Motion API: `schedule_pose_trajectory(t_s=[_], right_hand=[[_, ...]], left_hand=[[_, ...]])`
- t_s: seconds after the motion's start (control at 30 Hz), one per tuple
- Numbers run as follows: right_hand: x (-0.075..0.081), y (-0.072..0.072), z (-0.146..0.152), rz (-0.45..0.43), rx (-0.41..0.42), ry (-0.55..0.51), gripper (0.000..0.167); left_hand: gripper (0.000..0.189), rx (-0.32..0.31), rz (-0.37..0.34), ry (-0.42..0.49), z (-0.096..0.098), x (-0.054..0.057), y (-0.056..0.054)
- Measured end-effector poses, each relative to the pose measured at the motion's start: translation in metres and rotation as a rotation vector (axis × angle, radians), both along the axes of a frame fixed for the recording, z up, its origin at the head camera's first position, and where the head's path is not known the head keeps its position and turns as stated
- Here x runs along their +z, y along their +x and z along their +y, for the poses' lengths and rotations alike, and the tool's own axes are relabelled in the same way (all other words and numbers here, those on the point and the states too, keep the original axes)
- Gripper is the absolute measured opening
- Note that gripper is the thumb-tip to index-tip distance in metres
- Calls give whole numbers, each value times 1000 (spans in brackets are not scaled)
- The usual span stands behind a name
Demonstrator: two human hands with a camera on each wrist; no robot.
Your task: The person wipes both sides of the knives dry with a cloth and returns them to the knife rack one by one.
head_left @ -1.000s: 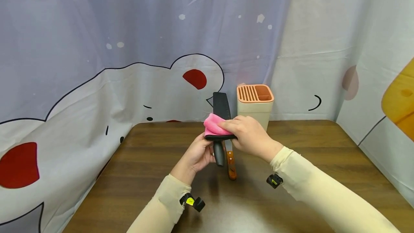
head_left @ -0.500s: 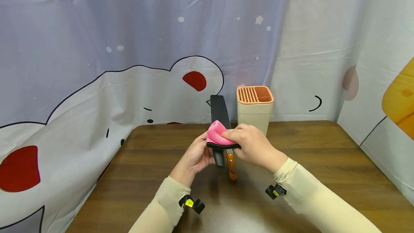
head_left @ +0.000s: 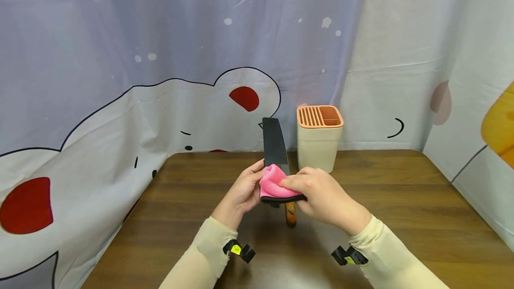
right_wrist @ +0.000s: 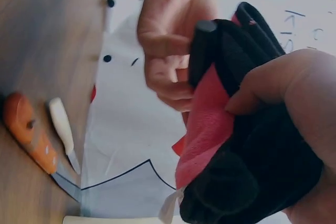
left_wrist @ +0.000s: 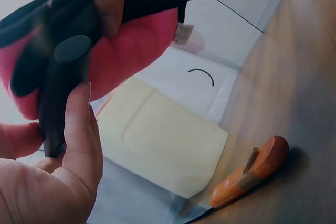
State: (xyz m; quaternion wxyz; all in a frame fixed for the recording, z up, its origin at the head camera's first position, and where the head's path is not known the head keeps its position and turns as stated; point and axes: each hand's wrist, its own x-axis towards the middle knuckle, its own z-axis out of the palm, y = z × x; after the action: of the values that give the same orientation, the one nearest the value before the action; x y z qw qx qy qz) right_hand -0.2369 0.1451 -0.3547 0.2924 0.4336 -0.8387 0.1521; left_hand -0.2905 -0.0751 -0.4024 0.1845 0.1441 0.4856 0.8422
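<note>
My left hand [head_left: 241, 193] grips the dark handle [left_wrist: 65, 93] of a black-bladed kitchen knife [head_left: 274, 142], held above the table with its blade pointing away from me. A pink cloth [head_left: 274, 184] with black edging is pinched in my right hand [head_left: 327, 197], thumb on top. The cloth lies over the knife around its handle and covers most of that handle in the head view. Beyond them, a second knife with an orange wooden handle [right_wrist: 31, 135] lies on the table, partly hidden by the cloth from above.
A cream knife holder [head_left: 317, 148] with an orange slotted top stands at the table's back edge. In the right wrist view, a small knife with a pale handle [right_wrist: 62, 124] lies beside the wooden-handled one. A patterned curtain [head_left: 192, 26] hangs behind the brown table [head_left: 192, 177].
My right hand has drawn the pink cloth toward me, from the lower blade down over the handle. More of the blade shows now. The left hand has stayed nearly in place.
</note>
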Motion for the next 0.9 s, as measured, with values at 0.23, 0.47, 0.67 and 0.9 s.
schedule_pose_trajectory(t_s=[0.23,0.47,0.67,0.9], right_hand=[[-4,4,5,-93,28,-22,44],[2,-9,23,-197,62,-196,45],[1,-29,21,-225,-135,-319,52],[-10,-39,3,-159,-233,-286,55]], left_hand=[[48,66,-53,-36,-3,2,-1],[47,31,-34,-53,-6,5,-1],[47,6,-22,-90,-1,6,1],[49,-9,-23,-121,2,0,4]])
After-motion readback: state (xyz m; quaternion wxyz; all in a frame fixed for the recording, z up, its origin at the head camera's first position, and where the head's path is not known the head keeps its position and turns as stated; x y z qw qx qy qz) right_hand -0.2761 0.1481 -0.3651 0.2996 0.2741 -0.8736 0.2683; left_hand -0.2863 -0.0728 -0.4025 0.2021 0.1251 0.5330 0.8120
